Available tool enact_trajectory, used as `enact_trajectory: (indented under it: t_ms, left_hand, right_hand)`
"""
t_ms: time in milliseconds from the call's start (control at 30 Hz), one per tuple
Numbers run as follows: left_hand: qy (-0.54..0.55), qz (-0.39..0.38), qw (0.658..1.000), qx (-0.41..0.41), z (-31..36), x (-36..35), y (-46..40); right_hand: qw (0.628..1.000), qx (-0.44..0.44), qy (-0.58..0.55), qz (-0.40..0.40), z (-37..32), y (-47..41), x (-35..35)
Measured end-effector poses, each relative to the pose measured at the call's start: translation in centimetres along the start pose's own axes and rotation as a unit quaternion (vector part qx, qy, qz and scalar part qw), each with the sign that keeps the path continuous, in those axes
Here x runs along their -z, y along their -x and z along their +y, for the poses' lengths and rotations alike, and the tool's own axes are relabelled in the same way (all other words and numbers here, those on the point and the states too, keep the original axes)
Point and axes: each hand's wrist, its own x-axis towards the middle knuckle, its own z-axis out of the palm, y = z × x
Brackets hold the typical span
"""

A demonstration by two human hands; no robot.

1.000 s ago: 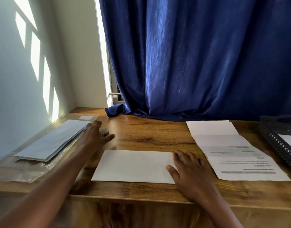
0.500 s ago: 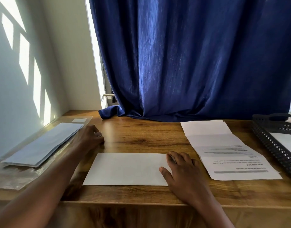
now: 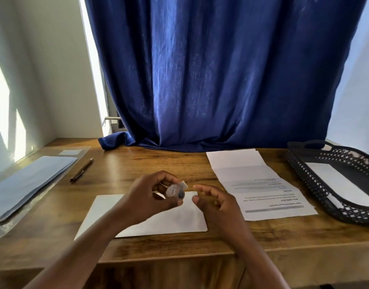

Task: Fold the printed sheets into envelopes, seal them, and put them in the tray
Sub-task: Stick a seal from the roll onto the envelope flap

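The white envelope [image 3: 158,217] lies flat on the wooden desk [image 3: 179,245], near its front edge. Above the envelope the left hand [image 3: 150,197] pinches a small roll of tape [image 3: 175,190], and the right hand [image 3: 217,203] is beside it with fingers loosely curled and apart, holding nothing. The printed sheet [image 3: 260,184] lies unfolded to the right, next to the black mesh tray [image 3: 317,188]. A pen [image 3: 81,170] and a stack of envelopes [image 3: 27,182] are on the left.

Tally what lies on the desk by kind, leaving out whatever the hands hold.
White envelope lying flat: 1
Unfolded printed sheet: 1
Stack of pale blue paper: 1
Brown pen: 1
Black mesh tray: 1
Total: 5
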Motion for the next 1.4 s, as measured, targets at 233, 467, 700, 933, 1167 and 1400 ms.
enact_trajectory:
  t_ms: [233,467,700,933,1167,1400]
  left_hand:
    - [-0.013,-0.027,0.999,-0.022,0.4,-1.5,-0.2]
    - [-0.013,-0.047,0.998,-0.036,0.8,-1.5,0.4]
    - [-0.006,-0.043,0.999,-0.021,-0.2,-0.8,0.5]
    - [-0.11,0.05,0.991,0.053,-4.8,6.6,-0.6]
    - [-0.237,0.166,0.931,0.222,-11.7,13.6,-0.8]
    - [-0.288,0.131,0.917,0.241,-11.3,12.8,-0.8]
  right_hand:
    - [0.999,0.007,-0.05,0.015,0.4,0.1,0.2]
    - [0.997,0.032,-0.075,-0.002,0.3,0.2,0.3]
    - [0.993,0.031,-0.106,0.034,0.5,0.2,0.4]
    - [0.992,0.018,-0.121,0.041,1.4,-0.1,0.4]
    - [0.994,-0.008,-0.099,0.035,1.7,-0.4,0.1]
    - [0.995,-0.007,-0.093,0.028,1.7,-0.5,0.1]
